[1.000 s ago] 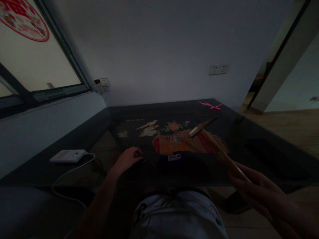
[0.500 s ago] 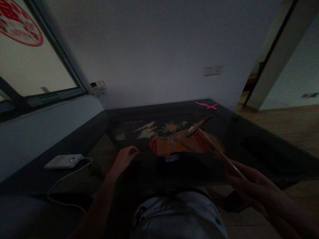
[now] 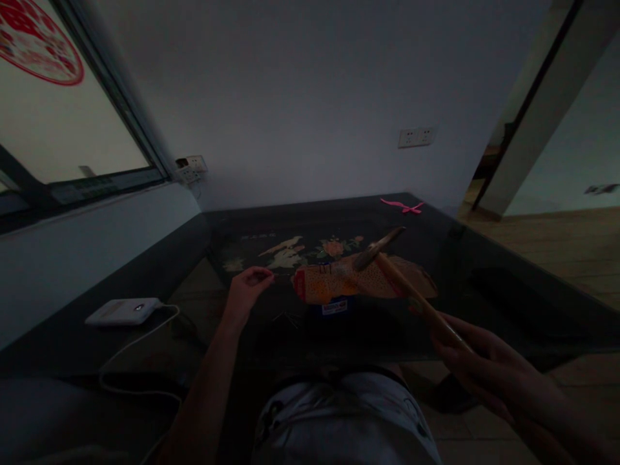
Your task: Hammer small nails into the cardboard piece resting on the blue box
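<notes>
My right hand point(image 3: 477, 358) is closed round the wooden handle of a hammer point(image 3: 411, 294). The metal head tilts up over an orange-and-red printed bag point(image 3: 320, 284). My left hand point(image 3: 247, 290) pinches thumb and forefinger together just left of the bag. A thin, faint line, which looks like a nail point(image 3: 283, 276), sticks out from those fingertips toward the bag. Several thin nails point(image 3: 287, 318) lie loose on the dark table nearer me. A dark item with a blue-and-white label point(image 3: 335, 307) shows under the bag's front edge; its shape is lost in shadow.
The dark glossy table point(image 3: 271, 226) bears a bird-and-flower picture point(image 3: 334, 247). A white power bank point(image 3: 123, 312) with a white cable lies at left. A pink ribbon point(image 3: 404, 206) is at the far right corner, and a flat dark object point(image 3: 523, 300) lies at right.
My left hand has moved up and slightly right, its pinched fingertips now closer to the bag. The hammer head has shifted a little left and down.
</notes>
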Demonstrator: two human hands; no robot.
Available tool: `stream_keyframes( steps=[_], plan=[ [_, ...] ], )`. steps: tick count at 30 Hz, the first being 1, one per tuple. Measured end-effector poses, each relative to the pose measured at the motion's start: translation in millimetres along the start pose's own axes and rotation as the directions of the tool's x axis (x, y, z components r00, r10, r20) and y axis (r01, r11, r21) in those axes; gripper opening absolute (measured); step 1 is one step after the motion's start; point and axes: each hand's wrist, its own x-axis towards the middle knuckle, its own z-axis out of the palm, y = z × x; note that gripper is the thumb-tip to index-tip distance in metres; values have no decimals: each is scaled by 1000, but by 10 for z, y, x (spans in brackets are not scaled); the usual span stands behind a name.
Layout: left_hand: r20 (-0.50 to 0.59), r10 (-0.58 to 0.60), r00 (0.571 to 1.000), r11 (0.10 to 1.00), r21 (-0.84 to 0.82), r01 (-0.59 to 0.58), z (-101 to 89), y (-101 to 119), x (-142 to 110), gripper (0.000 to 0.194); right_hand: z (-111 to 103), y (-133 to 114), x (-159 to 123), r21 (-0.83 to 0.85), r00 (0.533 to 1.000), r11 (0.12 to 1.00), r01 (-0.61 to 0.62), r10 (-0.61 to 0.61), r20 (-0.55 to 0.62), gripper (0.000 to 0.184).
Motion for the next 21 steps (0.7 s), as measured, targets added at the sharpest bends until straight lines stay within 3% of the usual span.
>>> stream_keyframes(
  steps=[4, 8, 11, 14, 18, 21],
  plan=[
    [36, -42, 998, 966, -252, 50, 85, 77, -38, 33, 25, -13, -12, -29, 1000, 1000, 7, -8, -26, 60],
    [-1, -21, 1000, 927, -374, 19, 185, 224, -64, 36, 17, -25, 1, -11, 1000, 1000, 5, -5, -24, 54],
    [-7, 50, 999, 927, -372, -49, 311, 359, -43, 40, 5, -22, 17, -4, 999, 1000, 13, -13, -34, 51],
    [33, 138, 990, 925, -362, -117, 504, 475, 22, 30, 13, -21, 18, 6, 999, 1000, -12, 12, -45, 53],
    [125, 225, 966, 930, -322, -175, 817, 552, 142, 19, 44, -42, 15, 23, 997, 999, -49, 50, -57, 58],
    [213, 285, 934, 947, -212, -240, 1011, 556, 202, 15, 46, -56, 25, 4, 998, 1000, -4, 4, -56, 55]
  ],
)
